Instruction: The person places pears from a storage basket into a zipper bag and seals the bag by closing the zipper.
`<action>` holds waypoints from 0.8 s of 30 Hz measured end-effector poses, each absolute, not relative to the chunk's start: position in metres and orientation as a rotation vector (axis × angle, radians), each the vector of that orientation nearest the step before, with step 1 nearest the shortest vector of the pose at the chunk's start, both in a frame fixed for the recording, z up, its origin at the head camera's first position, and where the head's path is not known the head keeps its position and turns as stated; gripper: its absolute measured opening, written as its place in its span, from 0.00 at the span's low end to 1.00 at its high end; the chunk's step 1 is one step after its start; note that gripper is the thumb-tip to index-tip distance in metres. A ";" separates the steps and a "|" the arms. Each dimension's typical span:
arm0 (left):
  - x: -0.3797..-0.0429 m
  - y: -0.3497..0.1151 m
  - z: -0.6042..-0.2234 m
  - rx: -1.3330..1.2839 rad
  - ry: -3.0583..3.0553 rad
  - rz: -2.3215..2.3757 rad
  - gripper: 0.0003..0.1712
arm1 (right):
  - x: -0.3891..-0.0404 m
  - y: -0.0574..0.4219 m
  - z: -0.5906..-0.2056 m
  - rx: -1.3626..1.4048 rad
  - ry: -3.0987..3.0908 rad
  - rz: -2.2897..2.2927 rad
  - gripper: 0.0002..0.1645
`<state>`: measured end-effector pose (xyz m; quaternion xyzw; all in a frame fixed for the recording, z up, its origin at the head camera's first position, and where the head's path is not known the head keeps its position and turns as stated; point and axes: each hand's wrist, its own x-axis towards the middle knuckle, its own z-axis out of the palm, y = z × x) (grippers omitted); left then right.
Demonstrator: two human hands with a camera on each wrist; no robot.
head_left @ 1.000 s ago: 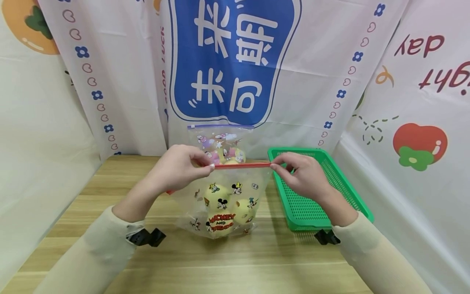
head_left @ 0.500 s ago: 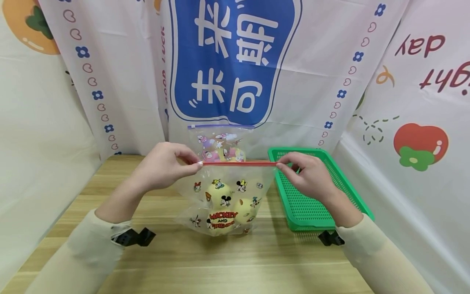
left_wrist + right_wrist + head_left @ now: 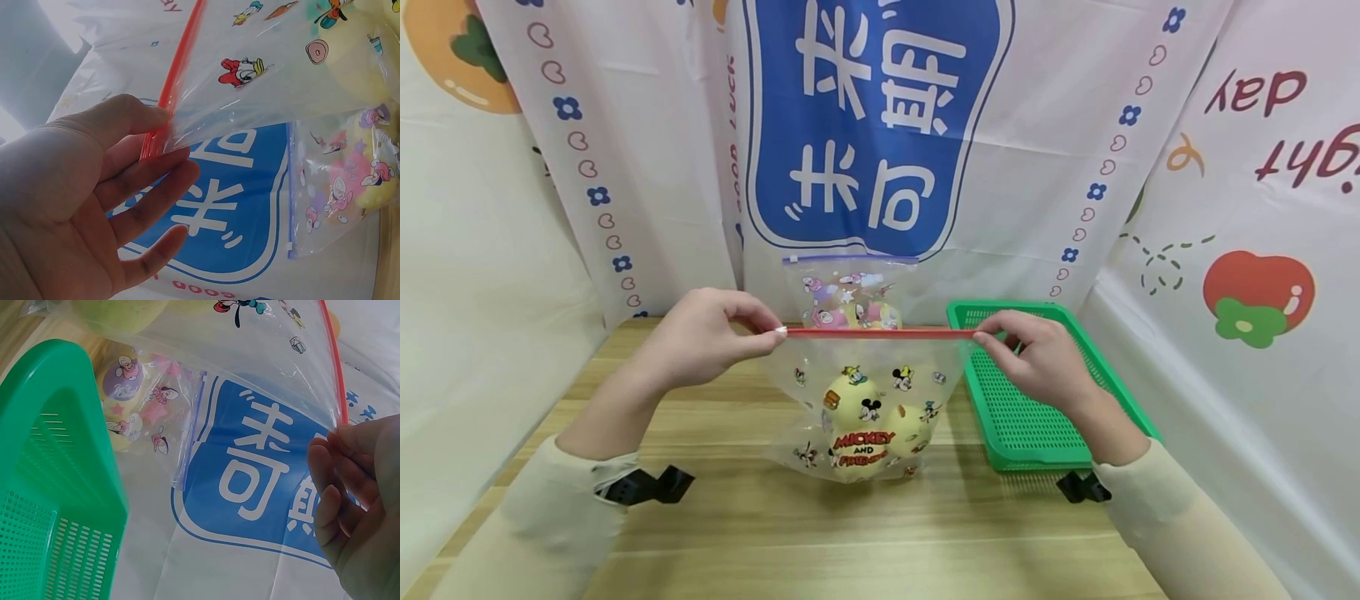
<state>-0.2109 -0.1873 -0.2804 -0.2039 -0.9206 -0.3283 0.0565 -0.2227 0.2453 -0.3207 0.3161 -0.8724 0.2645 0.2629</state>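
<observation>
A clear zip bag (image 3: 895, 358) with a red top strip and cartoon prints stands upright on the table, holding several pale yellow round things (image 3: 853, 400). At the strip's left end my left hand (image 3: 707, 337) pinches between thumb and forefinger; a small white piece shows at the thumb tip. In the left wrist view the other fingers of that hand (image 3: 106, 194) spread loosely below the red strip (image 3: 178, 69). My right hand (image 3: 1037, 358) pinches the opposite end of the strip, its remaining fingers curled, as the right wrist view shows the hand (image 3: 356, 487). Between the hands the strip is taut.
Behind the held bag stands another printed bag (image 3: 850, 279) with a purple strip, with pink and yellow things inside. A green perforated basket (image 3: 1030, 457) sits to the right on the wooden table (image 3: 775, 542). Printed cloth (image 3: 1037, 167) hangs at the back and sides.
My left hand has moved left along the red strip to its end, and the strip now spans straight. My right hand has shifted slightly right, still pinching its end.
</observation>
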 end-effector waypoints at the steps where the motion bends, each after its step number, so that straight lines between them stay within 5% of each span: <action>1: -0.211 -0.189 -0.280 -0.615 -2.795 -0.997 0.04 | -0.222 0.246 -0.321 0.854 -2.360 0.717 0.03; 24: -0.218 -0.207 -0.307 -0.749 -2.843 -1.167 0.07 | -0.218 0.245 -0.328 0.826 -2.468 0.894 0.04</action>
